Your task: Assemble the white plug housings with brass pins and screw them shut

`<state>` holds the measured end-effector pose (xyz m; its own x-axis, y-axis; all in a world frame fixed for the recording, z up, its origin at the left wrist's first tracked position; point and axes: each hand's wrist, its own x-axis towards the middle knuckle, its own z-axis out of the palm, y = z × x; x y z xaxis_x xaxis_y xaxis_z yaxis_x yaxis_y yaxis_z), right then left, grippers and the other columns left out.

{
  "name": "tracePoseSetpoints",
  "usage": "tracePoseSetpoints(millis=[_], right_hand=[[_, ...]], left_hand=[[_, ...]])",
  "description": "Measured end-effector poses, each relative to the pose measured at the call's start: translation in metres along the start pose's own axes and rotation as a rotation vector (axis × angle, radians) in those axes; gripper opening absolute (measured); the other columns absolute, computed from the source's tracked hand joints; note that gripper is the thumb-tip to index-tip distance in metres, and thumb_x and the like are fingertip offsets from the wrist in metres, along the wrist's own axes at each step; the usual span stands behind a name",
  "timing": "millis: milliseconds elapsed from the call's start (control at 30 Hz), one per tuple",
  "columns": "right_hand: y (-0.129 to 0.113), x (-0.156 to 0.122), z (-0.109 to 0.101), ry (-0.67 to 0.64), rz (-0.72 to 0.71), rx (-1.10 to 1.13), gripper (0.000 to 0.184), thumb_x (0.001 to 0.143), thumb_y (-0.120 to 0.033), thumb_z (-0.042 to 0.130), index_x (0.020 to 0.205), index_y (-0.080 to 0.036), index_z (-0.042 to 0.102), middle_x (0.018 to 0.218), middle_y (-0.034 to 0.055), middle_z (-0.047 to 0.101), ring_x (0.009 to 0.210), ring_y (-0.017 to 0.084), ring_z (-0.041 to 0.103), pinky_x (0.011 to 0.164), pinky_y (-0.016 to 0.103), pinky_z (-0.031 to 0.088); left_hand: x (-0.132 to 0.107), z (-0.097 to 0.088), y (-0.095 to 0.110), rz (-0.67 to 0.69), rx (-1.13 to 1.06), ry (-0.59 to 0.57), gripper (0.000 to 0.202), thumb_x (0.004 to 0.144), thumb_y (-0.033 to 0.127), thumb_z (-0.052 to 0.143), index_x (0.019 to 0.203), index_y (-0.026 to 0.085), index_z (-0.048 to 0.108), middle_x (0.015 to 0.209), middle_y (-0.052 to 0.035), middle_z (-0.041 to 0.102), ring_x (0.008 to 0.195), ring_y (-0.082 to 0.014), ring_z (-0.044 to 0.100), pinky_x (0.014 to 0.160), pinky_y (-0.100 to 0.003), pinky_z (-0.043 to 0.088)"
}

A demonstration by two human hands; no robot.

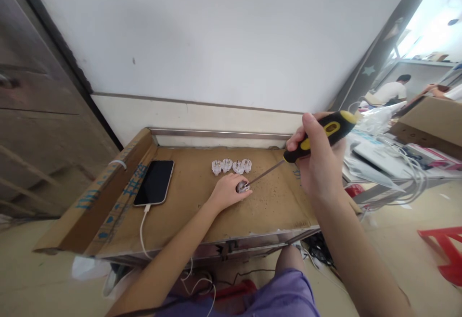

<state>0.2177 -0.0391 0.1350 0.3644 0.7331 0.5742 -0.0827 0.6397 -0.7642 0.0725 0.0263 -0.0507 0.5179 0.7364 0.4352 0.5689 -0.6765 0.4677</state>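
Observation:
My left hand rests on the cardboard-covered bench, its fingers closed round a small round plug with metal pins. In my right hand is a screwdriver with a black and yellow handle, gripped above the bench's right side. Its long shaft slants down to the left, and the tip meets the plug in my left hand; the exact contact is too small to make out. Just beyond that hand, several white plugs stand in a short row with their pins upward.
A phone with a white charging cable lies on the cardboard at left. White cables and boxes crowd the right side. A red stool stands on the floor. A person sits in the far background.

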Motion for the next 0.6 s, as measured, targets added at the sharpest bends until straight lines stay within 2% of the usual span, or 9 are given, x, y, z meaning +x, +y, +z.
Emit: tracePoseSetpoints(millis=[600], right_hand=[[0.0042,0.0019,0.0032,-0.042,0.054,0.014,0.029,0.075,-0.038,0.069,0.076,-0.020,0.047,0.054,-0.0072,0.047,0.045,0.007,0.047,0.044,0.020,0.038]], left_hand=[[-0.0003,0.0005,0.0000,-0.018,-0.002,-0.011,0.018,0.075,0.037,0.066,0.085,0.022,0.063,0.085,-0.0011,0.067,0.080,-0.0204,0.059,0.072,-0.031,0.045]])
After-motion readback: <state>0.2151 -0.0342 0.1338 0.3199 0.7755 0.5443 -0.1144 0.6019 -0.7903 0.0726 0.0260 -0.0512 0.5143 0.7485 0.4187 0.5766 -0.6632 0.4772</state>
